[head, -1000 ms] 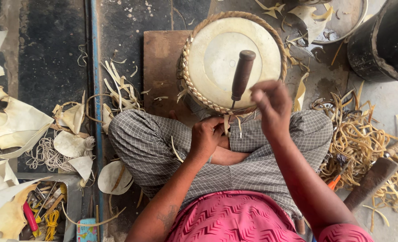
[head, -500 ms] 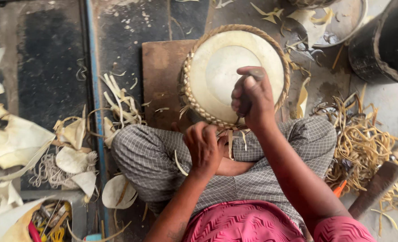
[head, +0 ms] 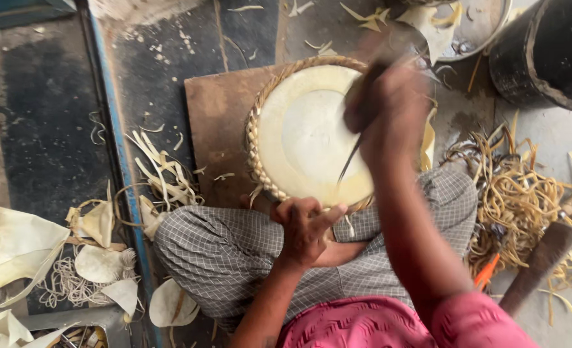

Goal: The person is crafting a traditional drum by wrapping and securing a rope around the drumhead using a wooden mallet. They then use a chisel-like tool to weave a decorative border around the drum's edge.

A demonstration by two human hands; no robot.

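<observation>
A round pale disc with a woven plaited rim (head: 299, 129) lies on a brown wooden board (head: 218, 122) in front of my crossed legs in checked cloth. My right hand (head: 389, 106), blurred, is shut on the dark wooden handle of an awl; its thin metal spike (head: 350, 161) points down at the disc's near edge. My left hand (head: 305, 225) rests at the disc's near rim, fingers curled against it; what it pinches is hidden.
A heap of tan fibre strips (head: 524, 200) lies at the right with a wooden-handled tool (head: 543, 258) and an orange-handled one (head: 485, 274). A black bucket (head: 550, 51) and a metal basin (head: 473, 26) stand at the far right. Pale cut scraps (head: 15, 245) lie left.
My right hand took hold of the awl that stood in the disc's rim and has swung it up and to the right, now blurred. The view has shifted closer and rightward.
</observation>
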